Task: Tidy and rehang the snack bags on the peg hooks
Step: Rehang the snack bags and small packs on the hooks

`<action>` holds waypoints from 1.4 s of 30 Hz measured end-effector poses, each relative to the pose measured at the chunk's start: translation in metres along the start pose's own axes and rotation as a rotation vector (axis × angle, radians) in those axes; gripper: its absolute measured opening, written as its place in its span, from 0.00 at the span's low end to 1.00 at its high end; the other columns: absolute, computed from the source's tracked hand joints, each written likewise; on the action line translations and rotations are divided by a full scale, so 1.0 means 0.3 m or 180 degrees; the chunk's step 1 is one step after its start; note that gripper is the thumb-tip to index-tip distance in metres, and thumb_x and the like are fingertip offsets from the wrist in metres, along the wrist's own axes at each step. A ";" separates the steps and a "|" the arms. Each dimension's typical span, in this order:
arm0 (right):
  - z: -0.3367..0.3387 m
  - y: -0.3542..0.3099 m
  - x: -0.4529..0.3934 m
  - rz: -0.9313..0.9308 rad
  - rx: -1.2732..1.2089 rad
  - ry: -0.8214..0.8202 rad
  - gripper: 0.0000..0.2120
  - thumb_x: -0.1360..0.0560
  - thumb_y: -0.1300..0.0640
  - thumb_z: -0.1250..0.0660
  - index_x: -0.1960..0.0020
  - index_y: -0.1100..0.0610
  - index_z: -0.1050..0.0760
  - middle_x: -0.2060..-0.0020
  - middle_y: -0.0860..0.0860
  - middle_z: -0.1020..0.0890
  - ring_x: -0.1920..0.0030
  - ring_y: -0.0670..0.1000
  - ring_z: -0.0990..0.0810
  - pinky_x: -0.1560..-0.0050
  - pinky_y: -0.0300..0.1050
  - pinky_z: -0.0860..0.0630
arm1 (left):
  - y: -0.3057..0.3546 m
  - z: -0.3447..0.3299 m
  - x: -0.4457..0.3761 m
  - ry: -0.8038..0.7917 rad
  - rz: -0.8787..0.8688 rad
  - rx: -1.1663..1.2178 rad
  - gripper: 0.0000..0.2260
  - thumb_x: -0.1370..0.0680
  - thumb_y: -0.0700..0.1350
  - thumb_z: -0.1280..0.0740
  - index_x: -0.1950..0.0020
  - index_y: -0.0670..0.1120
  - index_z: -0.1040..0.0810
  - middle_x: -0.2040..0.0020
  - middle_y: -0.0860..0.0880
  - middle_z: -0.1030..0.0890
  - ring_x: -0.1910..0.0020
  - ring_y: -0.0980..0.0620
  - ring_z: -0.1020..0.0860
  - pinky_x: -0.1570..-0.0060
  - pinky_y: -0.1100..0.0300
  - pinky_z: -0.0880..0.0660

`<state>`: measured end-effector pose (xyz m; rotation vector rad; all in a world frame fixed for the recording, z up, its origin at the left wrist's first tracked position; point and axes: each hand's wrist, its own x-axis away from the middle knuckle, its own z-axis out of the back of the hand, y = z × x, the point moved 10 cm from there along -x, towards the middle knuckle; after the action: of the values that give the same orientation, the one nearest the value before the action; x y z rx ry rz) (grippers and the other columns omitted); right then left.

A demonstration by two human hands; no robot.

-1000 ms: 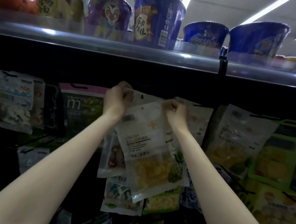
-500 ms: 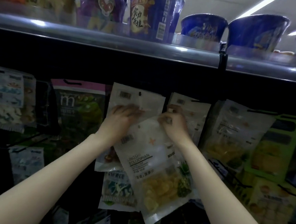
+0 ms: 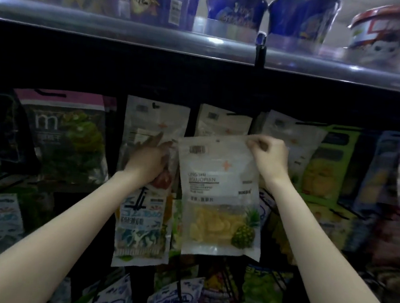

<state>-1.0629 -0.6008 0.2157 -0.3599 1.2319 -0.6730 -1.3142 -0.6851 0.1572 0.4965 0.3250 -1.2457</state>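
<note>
A clear pineapple snack bag (image 3: 219,197) with yellow pieces at the bottom hangs upright in front of the pegs. My right hand (image 3: 268,155) pinches its top right corner. My left hand (image 3: 150,162) rests against a clear bag (image 3: 156,122) that hangs on a peg to the left, fingers spread over its front. Another clear bag (image 3: 221,121) hangs on a peg right behind the pineapple bag's top edge.
A metal shelf edge (image 3: 204,42) with instant noodle cups (image 3: 234,8) runs overhead. A pink-topped bag (image 3: 61,133) hangs at left, green and yellow bags (image 3: 326,168) at right. Blue-and-white bags (image 3: 143,221) fill lower pegs.
The pineapple bag has come off the left peg and shifted right and level. My left hand let go of it and now lies on the left hanging bag.
</note>
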 end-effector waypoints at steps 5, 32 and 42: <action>0.148 0.126 0.009 -0.0515 -0.0426 0.0574 0.08 0.22 0.60 0.37 0.49 0.61 0.20 0.54 0.53 0.19 0.49 0.51 0.22 0.48 0.44 0.26 | 0.246 -0.017 0.060 0.0127 0.0061 0.2978 0.18 0.18 0.47 0.45 0.28 0.47 0.36 0.38 0.49 0.26 0.38 0.50 0.27 0.48 0.62 0.26; 0.556 0.541 -0.183 0.0158 -0.0313 -0.0049 0.29 0.29 0.54 0.28 0.30 0.49 0.34 0.32 0.54 0.41 0.37 0.40 0.43 0.40 0.26 0.43 | 1.045 -0.109 -0.238 0.0503 -0.0742 0.1863 0.29 0.21 0.38 0.39 0.25 0.54 0.45 0.25 0.45 0.44 0.26 0.48 0.43 0.34 0.64 0.41; 0.558 0.587 -0.234 0.0116 -0.0325 -0.0209 0.31 0.29 0.54 0.28 0.29 0.49 0.35 0.30 0.58 0.43 0.28 0.57 0.42 0.38 0.38 0.39 | 1.108 -0.094 -0.261 0.0780 -0.0555 0.0956 0.27 0.20 0.42 0.41 0.24 0.55 0.47 0.24 0.44 0.61 0.25 0.41 0.57 0.29 0.50 0.45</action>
<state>-0.8685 -0.4391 0.2152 -0.4401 1.2101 -0.5642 -1.0189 -0.5284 0.2320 0.8983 0.3964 -1.4141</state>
